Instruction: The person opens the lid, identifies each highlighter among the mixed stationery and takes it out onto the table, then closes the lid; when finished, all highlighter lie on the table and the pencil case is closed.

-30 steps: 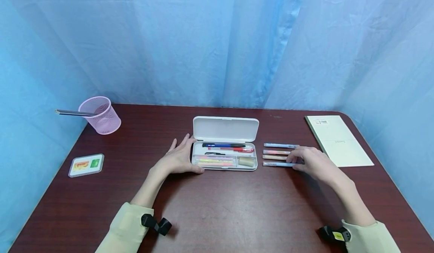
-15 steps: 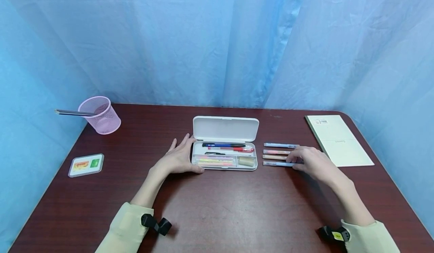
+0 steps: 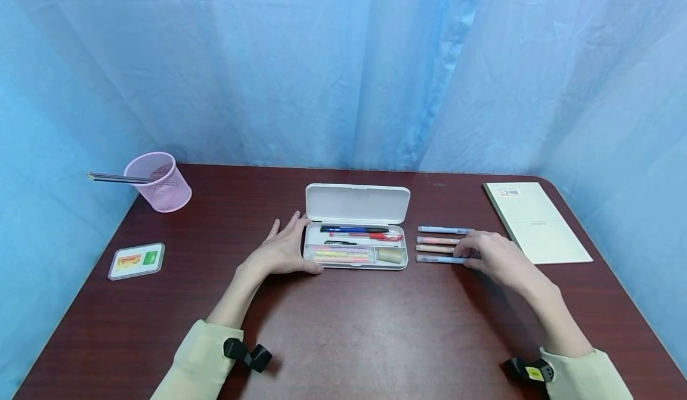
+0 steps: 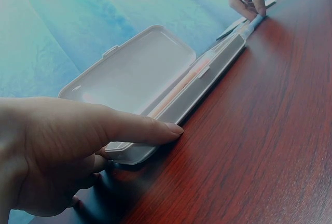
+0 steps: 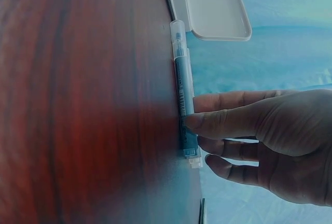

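Note:
A white pencil case (image 3: pixel 356 194) lies with its lid raised at the middle of the table, holding a blue pen (image 3: pixel 354 230), a red pen (image 3: pixel 370 236), pastel sticks and a beige block (image 3: pixel 389 254). My left hand (image 3: pixel 284 250) rests at its left end, thumb (image 4: pixel 150 129) straight along the front corner and fingers spread toward the back. To the right, several capped pens lie in a row. My right hand (image 3: pixel 496 257) pinches the nearest, a light blue pen (image 5: pixel 184 94) with a clear cap, between thumb and index finger near its right end; it lies low at the tabletop.
A pink mesh pen cup (image 3: pixel 163 188) with thin dark sticks stands at the back left. In front of it lies a flat, clear-edged case (image 3: pixel 136 261) with coloured pictures. A pale notebook (image 3: pixel 539 221) lies at the back right. Blue curtains (image 3: pixel 343 66) hang behind the table.

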A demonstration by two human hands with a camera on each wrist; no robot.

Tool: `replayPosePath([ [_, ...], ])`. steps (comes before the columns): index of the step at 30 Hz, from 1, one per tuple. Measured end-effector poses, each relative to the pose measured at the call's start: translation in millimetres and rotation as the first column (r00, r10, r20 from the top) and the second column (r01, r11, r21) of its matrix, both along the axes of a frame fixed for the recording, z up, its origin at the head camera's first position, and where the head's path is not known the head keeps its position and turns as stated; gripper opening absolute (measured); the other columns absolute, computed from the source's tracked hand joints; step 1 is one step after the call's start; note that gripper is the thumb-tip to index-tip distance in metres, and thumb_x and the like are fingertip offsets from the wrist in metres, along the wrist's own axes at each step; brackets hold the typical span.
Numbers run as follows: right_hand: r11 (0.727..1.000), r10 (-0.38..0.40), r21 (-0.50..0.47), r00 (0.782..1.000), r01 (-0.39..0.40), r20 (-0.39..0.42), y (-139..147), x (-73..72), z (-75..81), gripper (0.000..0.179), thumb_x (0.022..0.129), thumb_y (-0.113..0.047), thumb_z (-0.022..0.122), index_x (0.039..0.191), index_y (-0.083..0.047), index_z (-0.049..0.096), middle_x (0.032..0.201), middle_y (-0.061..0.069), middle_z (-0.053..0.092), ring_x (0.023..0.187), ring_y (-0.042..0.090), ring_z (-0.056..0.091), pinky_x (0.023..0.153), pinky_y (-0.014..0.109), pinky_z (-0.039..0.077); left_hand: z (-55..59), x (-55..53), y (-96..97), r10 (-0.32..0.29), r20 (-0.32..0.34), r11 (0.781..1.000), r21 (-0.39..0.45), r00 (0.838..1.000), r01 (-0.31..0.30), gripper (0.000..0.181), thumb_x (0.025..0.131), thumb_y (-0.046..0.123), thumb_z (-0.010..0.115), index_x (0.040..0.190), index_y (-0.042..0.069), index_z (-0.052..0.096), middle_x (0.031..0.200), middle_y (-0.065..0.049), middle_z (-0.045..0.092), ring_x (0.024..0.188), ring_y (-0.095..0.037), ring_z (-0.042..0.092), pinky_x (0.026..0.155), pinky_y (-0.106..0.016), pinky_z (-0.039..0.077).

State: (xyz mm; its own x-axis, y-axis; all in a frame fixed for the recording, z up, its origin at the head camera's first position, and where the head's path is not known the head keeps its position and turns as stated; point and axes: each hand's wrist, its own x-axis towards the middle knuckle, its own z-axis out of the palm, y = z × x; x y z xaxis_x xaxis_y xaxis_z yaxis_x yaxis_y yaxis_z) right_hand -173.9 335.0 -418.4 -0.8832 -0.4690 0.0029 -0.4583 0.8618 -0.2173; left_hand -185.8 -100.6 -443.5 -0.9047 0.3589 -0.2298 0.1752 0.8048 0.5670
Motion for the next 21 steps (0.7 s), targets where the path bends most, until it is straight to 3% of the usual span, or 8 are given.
replayPosePath([
  [21,1.0,-0.01,-0.015,1.0,0.01,-0.011,0.5,1.2,5.3,0.021,0.08,-0.001,0.084,0.095,-0.016,0.079,0.096,-0.001,0.076,0.091,0.022,0.072,0.08,0.048,0.06,0.6,0.3,0.5,-0.003,0.002,1.0,-0.006,1.0,0.003,0.112,0.075,0.045,0.088,0.16,0.006,0.027,0.172,-0.021,0.018,0.162,-0.033,0.014,0.132,-0.059,0.001],
])
